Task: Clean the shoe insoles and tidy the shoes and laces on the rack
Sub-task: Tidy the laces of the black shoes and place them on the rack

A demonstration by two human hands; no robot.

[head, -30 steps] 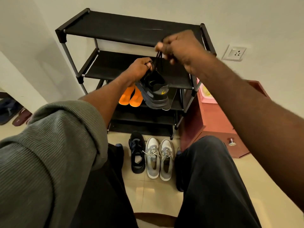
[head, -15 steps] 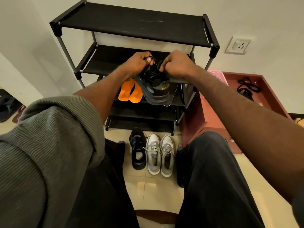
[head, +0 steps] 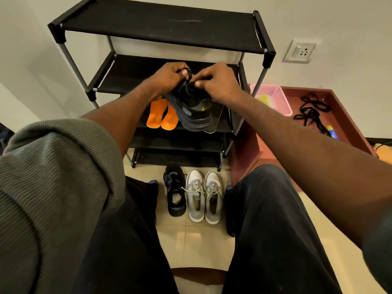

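Where walls meet, tiled floor (head: 191, 240)

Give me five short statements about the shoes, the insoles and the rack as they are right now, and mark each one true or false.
1. Both hands hold the black shoe up in front of the rack. True: the left hand and the right hand pinch its black lace at the top.
2. The orange insoles lie on the floor. False: they rest on a lower rack shelf.
3. A grey and white pair of shoes stands on the floor between the person's legs. True.
4. The top shelf of the rack carries a pair of shoes. False: nothing shows on it.
5. Loose black laces lie in the reddish tray right of the rack. True.
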